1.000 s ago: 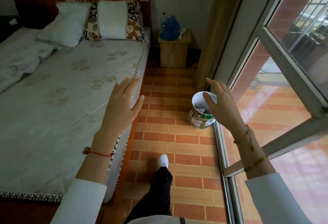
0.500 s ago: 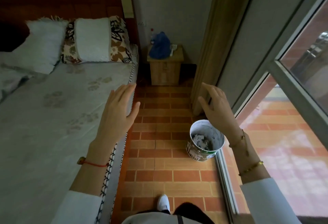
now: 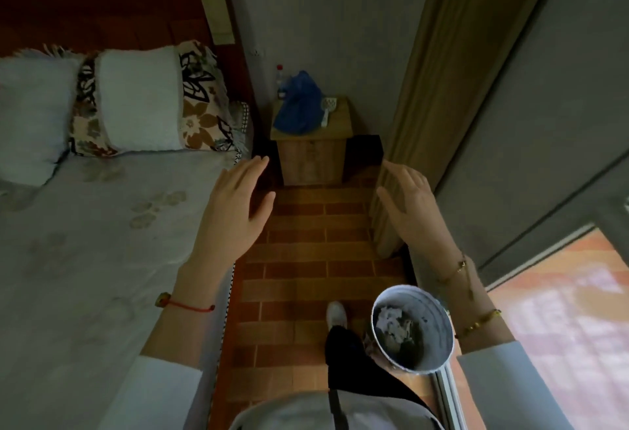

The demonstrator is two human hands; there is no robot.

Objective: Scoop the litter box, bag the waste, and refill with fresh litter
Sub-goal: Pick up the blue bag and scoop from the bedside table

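Both hands were raised and empty above the brick floor (image 3: 299, 259).
The left hand (image 3: 235, 212) and right hand (image 3: 413, 212) had spread fingers, holding nothing; a scoop (image 3: 328, 108) lay on the nightstand (image 3: 311, 157).

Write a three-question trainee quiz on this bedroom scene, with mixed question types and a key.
1. True or false: the left hand is holding the white scoop.
2. Multiple choice: the blue bag lies on A) the bed, B) the nightstand, C) the floor.
3. Fill in: the round waste bin stands on the tiled floor, below the ____ forearm.

Key: 1 false, both hands, including the right hand, are open and empty; 2 B; 3 right.
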